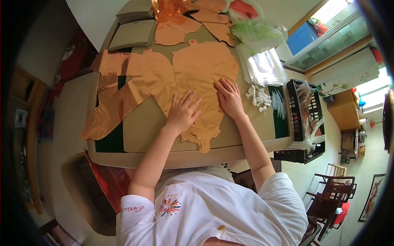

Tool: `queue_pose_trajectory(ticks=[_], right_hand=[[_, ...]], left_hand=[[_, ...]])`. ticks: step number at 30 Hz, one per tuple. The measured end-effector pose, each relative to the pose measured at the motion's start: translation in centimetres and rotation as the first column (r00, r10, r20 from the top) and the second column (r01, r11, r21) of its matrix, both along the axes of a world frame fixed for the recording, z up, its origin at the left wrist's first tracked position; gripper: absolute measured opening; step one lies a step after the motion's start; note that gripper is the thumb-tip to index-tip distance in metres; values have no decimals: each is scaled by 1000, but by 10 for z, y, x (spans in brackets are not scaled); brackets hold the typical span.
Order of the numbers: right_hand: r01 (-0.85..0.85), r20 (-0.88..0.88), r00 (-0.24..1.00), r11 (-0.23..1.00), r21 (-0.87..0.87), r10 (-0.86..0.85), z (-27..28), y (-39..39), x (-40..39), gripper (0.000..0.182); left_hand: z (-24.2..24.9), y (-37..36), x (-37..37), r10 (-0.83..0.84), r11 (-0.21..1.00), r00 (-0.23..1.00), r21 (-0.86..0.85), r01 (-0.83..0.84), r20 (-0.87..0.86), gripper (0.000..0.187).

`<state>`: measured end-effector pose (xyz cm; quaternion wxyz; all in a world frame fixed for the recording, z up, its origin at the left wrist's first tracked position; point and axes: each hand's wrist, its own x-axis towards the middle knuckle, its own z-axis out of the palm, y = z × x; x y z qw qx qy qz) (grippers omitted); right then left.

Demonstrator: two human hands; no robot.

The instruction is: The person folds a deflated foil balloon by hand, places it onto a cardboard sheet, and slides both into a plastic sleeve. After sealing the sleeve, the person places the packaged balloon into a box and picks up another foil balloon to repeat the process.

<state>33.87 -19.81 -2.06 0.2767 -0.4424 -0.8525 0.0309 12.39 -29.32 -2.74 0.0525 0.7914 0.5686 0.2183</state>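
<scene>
- From my end of the feed, a flat, rose-gold foil balloon (203, 78) lies around the middle of the counter (113, 159), its narrow tab pointing toward the white shirt (242, 205) and reaching the near rim.
- Just left of it I see a second foil balloon (154, 76), creased, with long strips running out to the left side; its edge meets the first one.
- At the far side, more copper-coloured foil pieces (176, 30) lie overlapping, beside stacked cardboard sheets (133, 35).
- Far right, a green-tinted plastic bag (256, 35) sits against a pile of clear plastic sleeves (264, 67).
- Nearer me on that side are a cluster of small white pieces (258, 98) and a bunch of thin clear tubes (278, 104); the white pieces are what sits closest to my right forearm.
- A black crate (305, 119) holding crumpled clear film stands just beyond the right rim.
- My left grip (183, 114) is open, palm down, fingers spread, resting on the left part of the middle balloon.
- My right grip (230, 98) is open too, fingers close together, lying over that balloon's right edge. I can't tell whether its fingertips pinch any foil.
</scene>
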Motion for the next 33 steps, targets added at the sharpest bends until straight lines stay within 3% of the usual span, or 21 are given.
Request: queue_pose_trajectory(ticks=[15, 24, 33], right_hand=[[-4, -5, 1000, 1000, 12, 4, 0, 0, 0, 34], [-7, -6, 1000, 1000, 15, 7, 0, 1, 0, 33], [-5, -13, 1000, 1000, 17, 5, -3, 2, 0, 33]], left_hand=[[1, -2, -7, -20, 1000, 1000, 0, 20, 21, 44], [10, 1, -2, -29, 993, 995, 117, 17, 97, 45], [18, 64, 1, 72, 997, 997, 42, -72, -2, 49]])
